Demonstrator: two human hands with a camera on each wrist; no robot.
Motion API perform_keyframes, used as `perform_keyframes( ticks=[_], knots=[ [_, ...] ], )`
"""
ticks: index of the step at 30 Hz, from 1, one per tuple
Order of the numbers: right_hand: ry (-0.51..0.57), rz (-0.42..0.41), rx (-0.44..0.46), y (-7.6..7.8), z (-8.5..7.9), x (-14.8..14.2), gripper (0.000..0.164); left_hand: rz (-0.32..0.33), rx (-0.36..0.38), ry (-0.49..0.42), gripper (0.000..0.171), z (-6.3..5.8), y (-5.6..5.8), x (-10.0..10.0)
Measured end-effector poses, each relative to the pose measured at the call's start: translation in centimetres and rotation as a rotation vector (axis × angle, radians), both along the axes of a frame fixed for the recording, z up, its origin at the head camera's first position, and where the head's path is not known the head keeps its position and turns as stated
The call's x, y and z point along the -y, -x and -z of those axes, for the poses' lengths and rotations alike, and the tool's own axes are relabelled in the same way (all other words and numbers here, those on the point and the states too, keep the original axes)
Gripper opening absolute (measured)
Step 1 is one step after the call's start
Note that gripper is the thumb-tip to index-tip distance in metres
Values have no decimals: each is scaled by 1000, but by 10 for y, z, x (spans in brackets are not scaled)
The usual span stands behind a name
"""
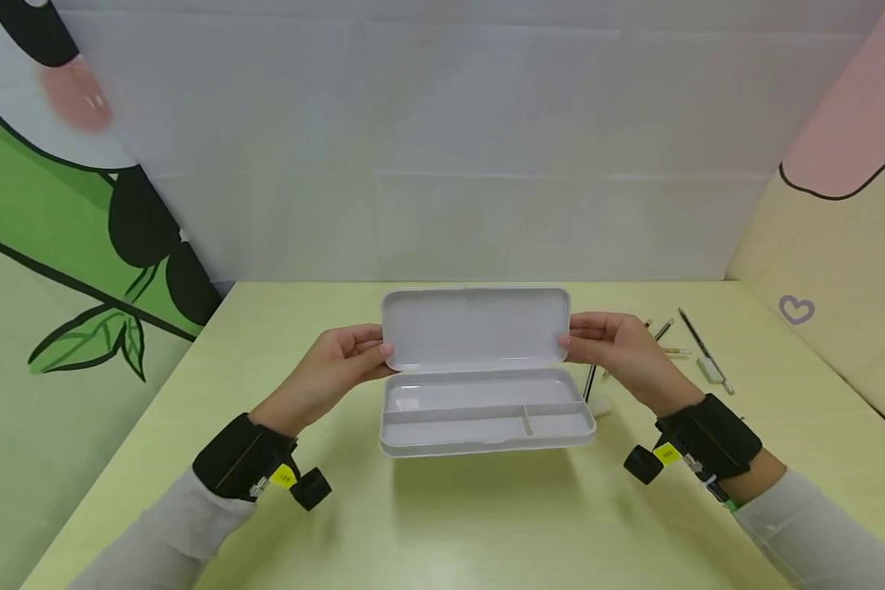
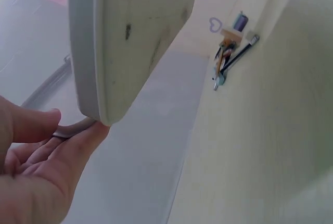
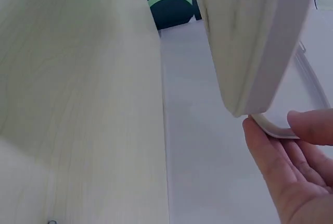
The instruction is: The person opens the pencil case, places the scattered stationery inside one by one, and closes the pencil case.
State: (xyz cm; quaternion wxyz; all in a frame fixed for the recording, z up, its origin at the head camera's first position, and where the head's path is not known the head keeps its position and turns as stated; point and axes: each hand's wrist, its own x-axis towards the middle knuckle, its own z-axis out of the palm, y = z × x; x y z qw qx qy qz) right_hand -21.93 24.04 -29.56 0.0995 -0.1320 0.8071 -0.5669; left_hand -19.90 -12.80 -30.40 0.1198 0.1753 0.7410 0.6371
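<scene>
A white pencil case [image 1: 479,414] with its lid [image 1: 475,329] raised is held up above the table, its inside facing me. Dividers split the lower half into a long compartment and two smaller front ones, with nothing lying in them. My left hand [image 1: 350,354] pinches the lid's left edge between thumb and fingers. On the opposite edge, my right hand [image 1: 615,348] grips the lid the same way. Dark scuffs mark the case's underside [image 2: 145,31] in the left wrist view. From the right wrist, the case bottom [image 3: 244,41] hangs beside the right fingers.
Several pencils, among them a dark one [image 1: 696,336], lie on the table [image 1: 302,524] behind and right of my right hand. A whitish eraser-like block [image 1: 708,369] is among them. A white backdrop [image 1: 487,147] stands behind, with printed panels on both sides.
</scene>
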Motion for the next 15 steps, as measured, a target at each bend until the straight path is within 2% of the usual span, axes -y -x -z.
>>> perform_keyframes(
  ticks=[4,11,15],
  knots=[
    [-65,-1,-31,5,7,5,47,-40,-43,93,42,5,11,1],
    [-138,-20,-74,28,21,14,40,-105,-178,361,34,22,39,0],
    [-165,-28,-68,45,34,17,38,-94,-170,437,32,31,55,-1]
  ],
)
